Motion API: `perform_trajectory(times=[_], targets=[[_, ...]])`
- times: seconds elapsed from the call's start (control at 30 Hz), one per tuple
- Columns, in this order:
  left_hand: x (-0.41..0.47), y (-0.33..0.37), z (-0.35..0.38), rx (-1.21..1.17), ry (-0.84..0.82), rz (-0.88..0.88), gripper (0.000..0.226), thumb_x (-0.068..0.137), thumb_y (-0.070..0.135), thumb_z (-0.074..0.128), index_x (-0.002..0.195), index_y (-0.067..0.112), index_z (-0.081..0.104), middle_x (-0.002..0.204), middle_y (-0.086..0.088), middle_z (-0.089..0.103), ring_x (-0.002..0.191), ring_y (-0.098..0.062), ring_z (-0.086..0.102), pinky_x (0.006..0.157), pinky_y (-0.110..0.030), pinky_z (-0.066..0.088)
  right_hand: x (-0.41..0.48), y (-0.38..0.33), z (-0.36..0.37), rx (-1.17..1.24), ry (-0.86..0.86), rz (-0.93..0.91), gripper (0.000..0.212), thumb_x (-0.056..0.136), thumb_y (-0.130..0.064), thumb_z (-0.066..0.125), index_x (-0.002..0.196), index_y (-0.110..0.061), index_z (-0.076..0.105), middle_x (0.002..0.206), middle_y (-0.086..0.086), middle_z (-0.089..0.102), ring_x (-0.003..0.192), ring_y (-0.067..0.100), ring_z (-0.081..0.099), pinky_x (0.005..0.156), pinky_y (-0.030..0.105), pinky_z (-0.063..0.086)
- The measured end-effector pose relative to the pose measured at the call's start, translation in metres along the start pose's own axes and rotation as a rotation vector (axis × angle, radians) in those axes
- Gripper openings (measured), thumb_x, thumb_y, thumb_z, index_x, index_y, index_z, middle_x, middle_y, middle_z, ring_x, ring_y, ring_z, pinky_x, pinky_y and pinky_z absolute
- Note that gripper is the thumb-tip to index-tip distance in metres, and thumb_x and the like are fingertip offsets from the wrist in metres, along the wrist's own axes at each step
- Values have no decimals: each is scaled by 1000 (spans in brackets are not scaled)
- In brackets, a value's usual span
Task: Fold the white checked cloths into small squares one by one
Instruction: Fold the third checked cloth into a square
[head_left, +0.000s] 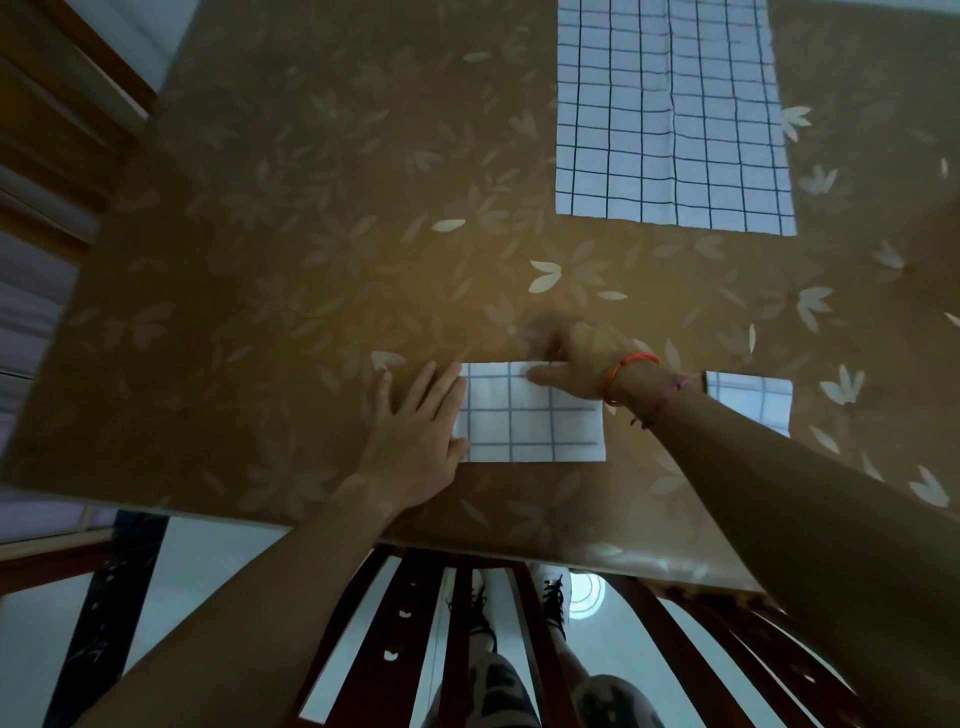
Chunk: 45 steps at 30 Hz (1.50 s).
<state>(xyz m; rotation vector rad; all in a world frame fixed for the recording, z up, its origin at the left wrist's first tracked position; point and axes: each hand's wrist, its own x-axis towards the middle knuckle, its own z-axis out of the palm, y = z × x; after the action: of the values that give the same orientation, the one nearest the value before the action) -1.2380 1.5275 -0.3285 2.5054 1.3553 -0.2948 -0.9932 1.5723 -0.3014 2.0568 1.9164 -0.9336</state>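
A white checked cloth (535, 421), folded to a small rectangle, lies near the table's front edge. My left hand (415, 436) lies flat with straight fingers on the cloth's left end. My right hand (576, 364), with an orange band at the wrist, is at the cloth's far edge; its thumb lies on the cloth and its fingers are blurred and curled past the edge. A small folded checked square (753, 397) sits to the right, partly hidden by my right forearm. A large unfolded pile of checked cloth (670, 109) lies flat at the far side.
The table (260, 291) carries a brown cover with a pale leaf print. Its front edge runs just below the folded cloth. A dark wooden chair back (457, 644) stands under that edge, with a person's legs and shoes seen below.
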Motion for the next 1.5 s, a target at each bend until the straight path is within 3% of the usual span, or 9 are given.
perform_trajectory(times=[0.2,0.47,0.63,0.77,0.83,0.9,1.07,1.2,1.5], targets=[[0,0,0,-4,-5,-3,71,93,50,31,153,16,12,162,3,-1,148,-18,-5,114,-61,-2,1,-2,-1,15,-25,12,46,74,-62,65,98,-22,66,91,-3,67,81,18,62,77,39,57],[-1,-1,3,-55,46,14,70,92,46,40,152,15,20,162,1,7,148,-17,0,116,-57,5,-3,2,-3,100,-75,13,14,84,-32,69,94,-23,70,88,-3,64,88,17,57,72,28,42],[-6,9,1,-168,192,69,62,93,31,50,148,9,32,158,-6,24,146,-20,16,118,-43,15,-16,15,3,315,-34,49,22,77,-26,74,98,-32,72,98,-12,68,99,14,61,86,29,49],[-17,20,7,-304,296,147,52,86,22,56,135,6,50,143,-10,46,134,-25,40,106,-42,41,-46,31,12,591,-81,315,10,89,-14,64,90,-5,67,84,19,61,82,26,58,72,20,50],[-23,27,13,-334,323,171,52,81,15,67,131,6,54,137,-9,51,130,-25,46,102,-40,45,-57,41,31,744,-110,436,22,83,-25,72,94,-6,70,90,15,66,81,26,59,83,33,54],[-27,34,19,-363,342,175,56,75,9,74,128,5,56,133,-8,54,127,-24,48,103,-39,45,-56,57,58,898,-55,440,30,65,-34,85,87,-17,72,89,5,72,86,29,68,75,43,58],[-28,48,32,-354,379,201,55,70,4,79,121,2,58,127,-14,56,122,-29,52,101,-44,46,-79,36,78,1318,7,523,47,51,-24,88,91,-5,73,96,22,72,89,43,68,78,57,56],[-25,54,35,-351,466,223,39,75,2,76,111,4,61,117,-14,61,112,-29,55,92,-44,49,-79,46,105,1377,-15,516,70,34,-38,89,95,-8,73,99,18,72,88,38,69,72,49,58],[-32,55,25,-209,490,213,23,76,6,67,99,12,68,105,-4,67,104,-26,57,86,-38,41,-94,39,99,1311,137,412,54,44,-36,84,92,-19,67,101,2,72,96,25,69,86,47,56]])
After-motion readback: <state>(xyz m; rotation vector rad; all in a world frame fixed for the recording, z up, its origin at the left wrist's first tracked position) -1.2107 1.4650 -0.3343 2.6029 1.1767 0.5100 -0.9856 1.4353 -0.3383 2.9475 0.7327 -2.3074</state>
